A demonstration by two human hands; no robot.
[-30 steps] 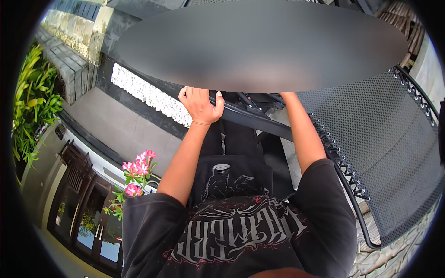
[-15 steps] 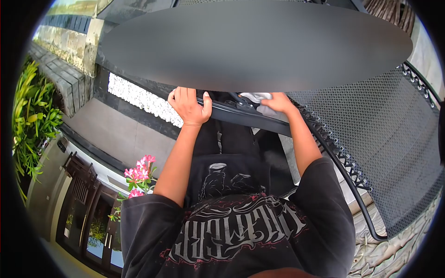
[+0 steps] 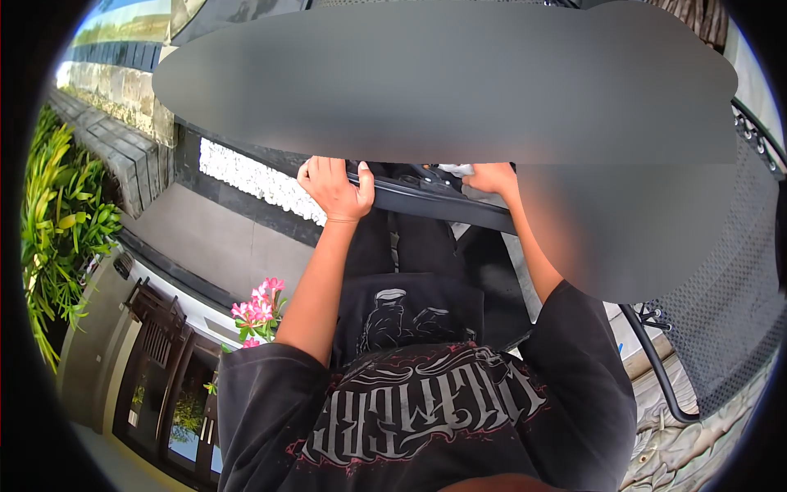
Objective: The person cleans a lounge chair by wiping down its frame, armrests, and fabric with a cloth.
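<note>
Outdoor paving (image 3: pixel 188 221) lies grey in daylight to our left. Closest, we look down on a black shirt (image 3: pixel 426 410) with pale lettering, and past its hem on dark trousers (image 3: pixel 422 242). In front of the legs slants a black bar (image 3: pixel 443 202), running from the left hand (image 3: pixel 336 189) toward the right forearm. We see the left hand curled closed around the bar, its fingertips blurred out. Just past the bar, the right hand (image 3: pixel 492 177) is partly bent at what looks like white cloth (image 3: pixel 453 169); with its fingers mostly blurred, we cannot tell how firmly it grips. Off to the right we see grey mesh (image 3: pixel 721 328) beside a tubular frame (image 3: pixel 668 385); leftward, pink flowers (image 3: pixel 258 307), white pebbles (image 3: pixel 254 180) and, farther off, leafy plants (image 3: pixel 57 238).
</note>
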